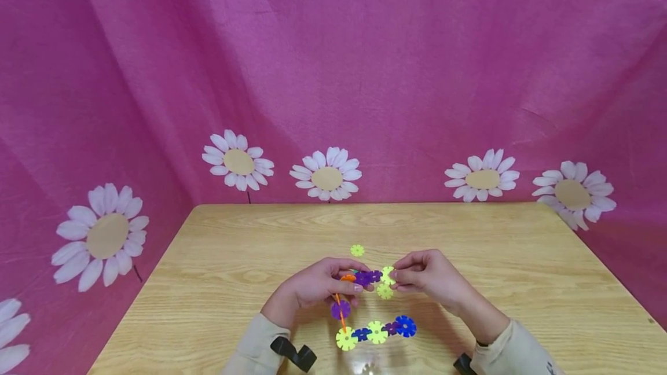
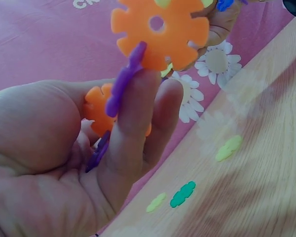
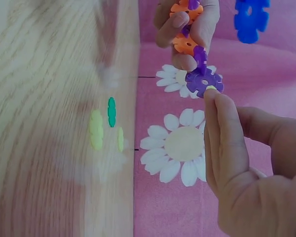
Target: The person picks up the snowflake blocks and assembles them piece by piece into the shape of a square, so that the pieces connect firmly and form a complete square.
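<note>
Observing remotely, near to far.

Nearest, the chain of notched discs [image 1: 341, 309] is bending at a yellow corner disc [image 1: 346, 339] and running rightward through blue, yellow and purple to a blue end disc [image 1: 405, 326]. From the head view I am not able to tell whether this run is touching the table.

Beyond it, the left hand [image 1: 320, 282] is gripping the middle of the chain, thumb and fingers curling about an orange disc [image 2: 99, 103]. The right hand [image 1: 435, 279] is pinching a yellow tip disc [image 1: 387, 275] between narrowed fingertips, just beside a purple disc [image 3: 204, 82] at the far stretch. The seat of that joint is hiding behind the fingers; I am leaving it as undetermined.

Handling, my judgement: the discs are looking light, thin, stiff and fairly smooth, so weight is posing little trouble. The slotted joints are probably being the weak points, and the long free run is likely to be twisting them. I am favouring a hold on flat faces near the rim, close to the joint, with slots left bare.

Farther off, a green loose disc [image 2: 183, 194] and two yellow loose discs [image 3: 96, 129] are lying on the table [image 1: 250, 227]. Behind, a pink cloth [image 1: 375, 74] is hanging.
</note>
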`<act>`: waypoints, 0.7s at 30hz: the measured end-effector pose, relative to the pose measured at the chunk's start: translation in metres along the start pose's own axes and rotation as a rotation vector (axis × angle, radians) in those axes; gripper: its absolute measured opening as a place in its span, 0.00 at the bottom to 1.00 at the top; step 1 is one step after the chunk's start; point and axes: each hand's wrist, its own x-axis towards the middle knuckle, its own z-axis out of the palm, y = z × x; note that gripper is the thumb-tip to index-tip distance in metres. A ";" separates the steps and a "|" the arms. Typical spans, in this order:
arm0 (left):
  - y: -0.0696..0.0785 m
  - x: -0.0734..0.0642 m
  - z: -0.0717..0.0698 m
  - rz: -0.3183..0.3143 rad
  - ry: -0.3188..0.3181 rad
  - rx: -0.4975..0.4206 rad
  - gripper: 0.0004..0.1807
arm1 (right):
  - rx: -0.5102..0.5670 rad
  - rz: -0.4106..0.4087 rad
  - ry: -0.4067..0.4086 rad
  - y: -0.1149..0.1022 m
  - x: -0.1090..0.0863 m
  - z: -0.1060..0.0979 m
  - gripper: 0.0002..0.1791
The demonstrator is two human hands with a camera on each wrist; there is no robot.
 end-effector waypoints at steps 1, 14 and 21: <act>0.000 0.000 0.000 -0.003 -0.001 0.003 0.20 | 0.007 0.002 -0.005 0.001 0.000 0.000 0.15; 0.002 -0.002 0.002 -0.023 0.001 0.019 0.19 | 0.076 0.055 -0.024 0.003 -0.002 0.006 0.13; -0.002 -0.002 0.001 -0.014 -0.022 -0.008 0.19 | 0.071 0.046 -0.025 0.003 -0.002 0.008 0.16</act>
